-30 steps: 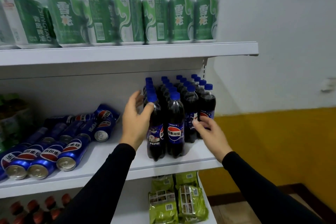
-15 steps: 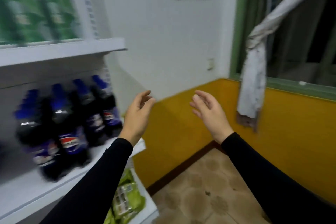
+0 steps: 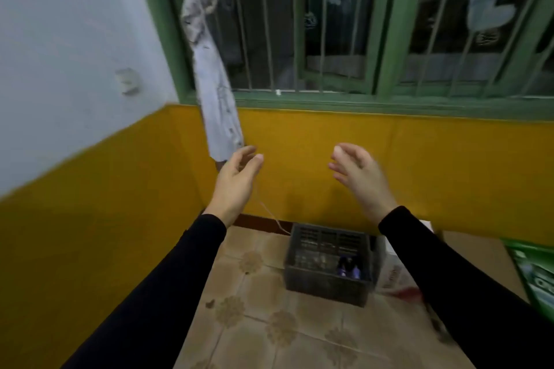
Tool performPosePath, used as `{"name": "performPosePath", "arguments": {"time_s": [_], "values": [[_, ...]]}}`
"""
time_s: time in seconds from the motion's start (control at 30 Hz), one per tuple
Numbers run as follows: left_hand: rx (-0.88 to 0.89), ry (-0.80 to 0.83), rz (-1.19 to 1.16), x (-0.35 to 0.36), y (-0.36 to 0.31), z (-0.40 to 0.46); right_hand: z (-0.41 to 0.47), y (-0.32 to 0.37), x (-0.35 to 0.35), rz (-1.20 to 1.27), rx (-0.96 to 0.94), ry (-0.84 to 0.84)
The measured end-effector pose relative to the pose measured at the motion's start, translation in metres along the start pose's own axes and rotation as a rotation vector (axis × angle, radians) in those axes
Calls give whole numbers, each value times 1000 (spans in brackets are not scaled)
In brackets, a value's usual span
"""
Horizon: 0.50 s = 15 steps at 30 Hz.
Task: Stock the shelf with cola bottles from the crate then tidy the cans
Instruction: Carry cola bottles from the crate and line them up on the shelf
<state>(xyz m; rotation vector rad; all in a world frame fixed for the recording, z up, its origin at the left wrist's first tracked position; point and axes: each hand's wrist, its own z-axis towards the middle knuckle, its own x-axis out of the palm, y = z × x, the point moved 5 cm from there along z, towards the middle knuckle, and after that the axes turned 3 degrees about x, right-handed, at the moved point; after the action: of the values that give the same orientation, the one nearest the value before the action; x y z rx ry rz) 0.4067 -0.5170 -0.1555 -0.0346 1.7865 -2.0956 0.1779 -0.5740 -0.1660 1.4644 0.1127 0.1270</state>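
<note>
On the left, the wall (image 3: 75, 39) was white above and yellow below, and a pale, worn curtain (image 3: 214, 93) hung down in front of the green window frame (image 3: 386, 24). My left hand (image 3: 236, 186) was raised in the air just below the end of this curtain, with the palm turned inward and the fingers loosely spread; it held nothing. A thin string (image 3: 269, 213) ran down past this hand, but I could not tell whether it touched my fingers. My right hand (image 3: 359, 174) was at nearly the same height, well apart from the left one, also relaxed and holding nothing, its fingers a little bent and blurred. Both arms were in black sleeves (image 3: 168, 287) and stretched forward.

The dark plastic crate (image 3: 326, 287) stood on the tiled floor (image 3: 254, 332) near the yellow wall, below and between my two hands, closer to the right arm. Neither hand touched it. Inside, near its right corner, I could see cola bottles (image 3: 347, 268) with blue caps; how many was not clear. At the far right lay a green package (image 3: 536, 275).
</note>
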Motion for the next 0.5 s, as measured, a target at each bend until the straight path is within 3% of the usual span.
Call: {"name": "performPosePath", "arguments": {"time_s": [0.5], "values": [[-151, 380, -22, 151, 110, 223, 168, -104, -93, -206, 220, -231]]}}
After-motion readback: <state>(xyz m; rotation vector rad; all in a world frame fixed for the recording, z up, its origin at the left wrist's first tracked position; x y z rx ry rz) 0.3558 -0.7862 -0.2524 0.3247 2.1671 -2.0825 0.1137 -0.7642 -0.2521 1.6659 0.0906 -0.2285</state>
